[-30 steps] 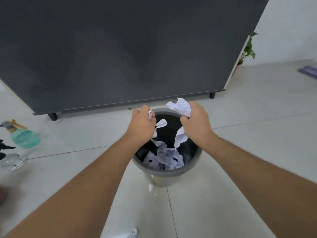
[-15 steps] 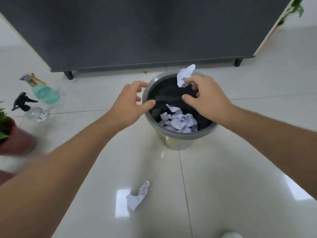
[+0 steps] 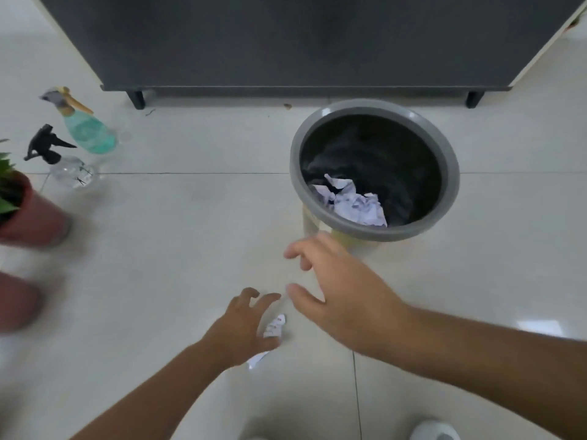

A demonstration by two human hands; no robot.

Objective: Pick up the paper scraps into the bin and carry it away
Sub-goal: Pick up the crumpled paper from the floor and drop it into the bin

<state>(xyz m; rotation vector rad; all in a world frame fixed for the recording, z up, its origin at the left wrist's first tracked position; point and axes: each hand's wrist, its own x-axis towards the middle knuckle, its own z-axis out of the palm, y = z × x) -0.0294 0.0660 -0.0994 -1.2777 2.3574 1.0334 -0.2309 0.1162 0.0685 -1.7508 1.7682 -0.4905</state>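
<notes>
A white paper scrap lies on the pale tiled floor, a little in front of the bin and nearer the person. The left hand is right over it, fingers spread and curled downward, the grip wide and holding nothing; part of the scrap shows past the fingers and another bit pokes out below the palm, and whether the fingertips touch the paper cannot be told. The right hand hangs just beside it, between the scrap and the bin, palm down, thumb and fingers apart, its grip loose and empty too.

The bin stands upright on the floor beyond the right hand, a round one with a grey rim and a black liner inside. Crumpled paper already sits at the bottom, bunched toward the near left side.

Behind the bin runs a dark grey cabinet on short black feet. Well off to the left stand two spray bottles, a teal one with a yellow trigger and a clear one with a black trigger, close together. At the left edge is a potted plant in a reddish pot, blurred. A white shoe shows at the bottom edge
</notes>
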